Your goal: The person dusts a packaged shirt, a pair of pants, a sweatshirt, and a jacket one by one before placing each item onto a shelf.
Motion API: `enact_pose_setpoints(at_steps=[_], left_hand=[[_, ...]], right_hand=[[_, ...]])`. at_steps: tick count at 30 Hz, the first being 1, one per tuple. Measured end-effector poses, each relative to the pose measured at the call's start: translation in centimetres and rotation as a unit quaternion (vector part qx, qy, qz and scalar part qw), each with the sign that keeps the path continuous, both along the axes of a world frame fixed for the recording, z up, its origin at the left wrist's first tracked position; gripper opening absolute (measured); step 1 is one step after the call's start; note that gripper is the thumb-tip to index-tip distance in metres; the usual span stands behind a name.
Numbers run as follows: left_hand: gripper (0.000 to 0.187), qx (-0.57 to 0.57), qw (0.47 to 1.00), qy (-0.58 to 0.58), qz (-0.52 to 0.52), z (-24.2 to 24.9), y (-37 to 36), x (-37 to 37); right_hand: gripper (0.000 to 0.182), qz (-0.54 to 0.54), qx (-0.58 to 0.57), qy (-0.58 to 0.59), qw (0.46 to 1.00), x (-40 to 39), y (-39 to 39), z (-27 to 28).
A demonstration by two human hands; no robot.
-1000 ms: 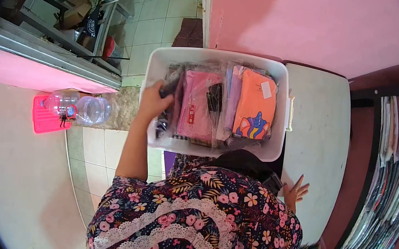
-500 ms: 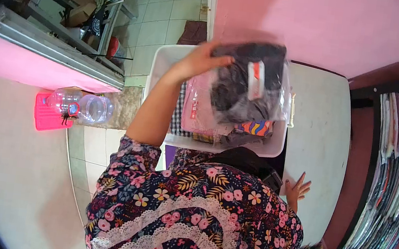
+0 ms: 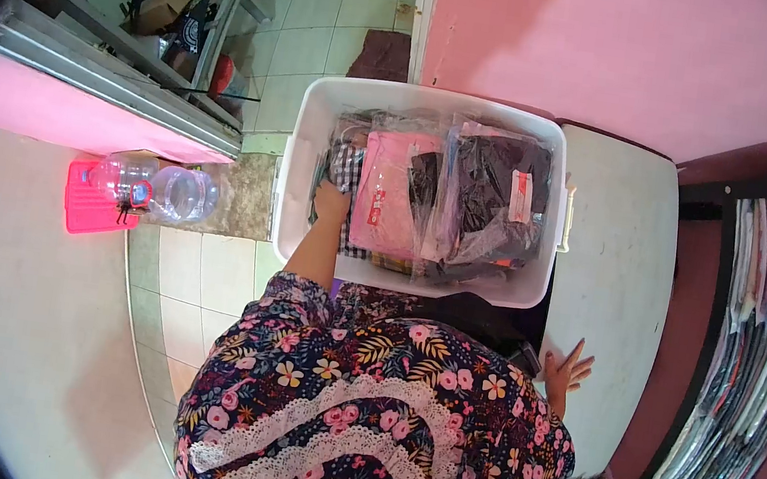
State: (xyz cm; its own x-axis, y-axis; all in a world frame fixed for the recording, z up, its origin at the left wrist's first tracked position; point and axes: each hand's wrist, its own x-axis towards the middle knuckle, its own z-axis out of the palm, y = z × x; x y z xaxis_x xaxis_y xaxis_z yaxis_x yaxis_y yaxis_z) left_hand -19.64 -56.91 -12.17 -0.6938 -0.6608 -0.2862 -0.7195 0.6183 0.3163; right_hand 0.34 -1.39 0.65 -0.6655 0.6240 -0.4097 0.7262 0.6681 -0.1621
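Note:
A white plastic bin [image 3: 307, 123] stands in front of me, holding clothes in clear plastic bags. My left hand [image 3: 331, 202] reaches down into its left side, against a black-and-white checkered garment [image 3: 346, 167]; its fingers are mostly hidden among the packets. Beside it lies a pink bagged garment [image 3: 388, 167], partly covered by a narrow dark packet. At the bin's right, a black bagged garment [image 3: 487, 190] with a white and red label lies on top. My right hand [image 3: 567, 370] rests with spread fingers on the pale table [image 3: 618, 261], holding nothing.
To the right, a black rack [image 3: 699, 378] holds many bagged garments in a row. Large clear plastic bottles [image 3: 184, 194] and a pink tray [image 3: 82, 214] are at the left. A pink wall [image 3: 621, 58] rises behind the bin, with a doorway at its left.
My left hand has let go of the black bagged garment, which now lies at the bin's right, and has moved left and down into the bin. My right hand stays on the table.

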Motion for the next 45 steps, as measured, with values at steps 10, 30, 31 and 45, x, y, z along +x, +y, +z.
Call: enact_pose_setpoints(at_steps=[10, 30, 31, 45], left_hand=[[0.06, 0.162, 0.98, 0.082, -0.081, 2.3, -0.1, 0.9], [0.037, 0.155, 0.906, 0.288, -0.267, 32.7, 2.4, 1.5], [0.042, 0.234, 0.863, 0.368, -0.254, 33.4, 2.3, 1.4], [0.082, 0.5, 0.832, 0.166, -0.173, 16.3, 19.8, -2.7]], right_hand=[[0.094, 0.007, 0.028, -0.017, 0.999, 0.5, 1.5, -0.7], [0.095, 0.007, 0.013, 0.006, 1.0, 1.2, 3.3, -0.3], [0.095, 0.007, 0.012, 0.006, 1.0, 1.2, 3.2, -0.3], [0.096, 0.006, 0.023, -0.004, 1.0, 2.2, 5.8, -0.7]])
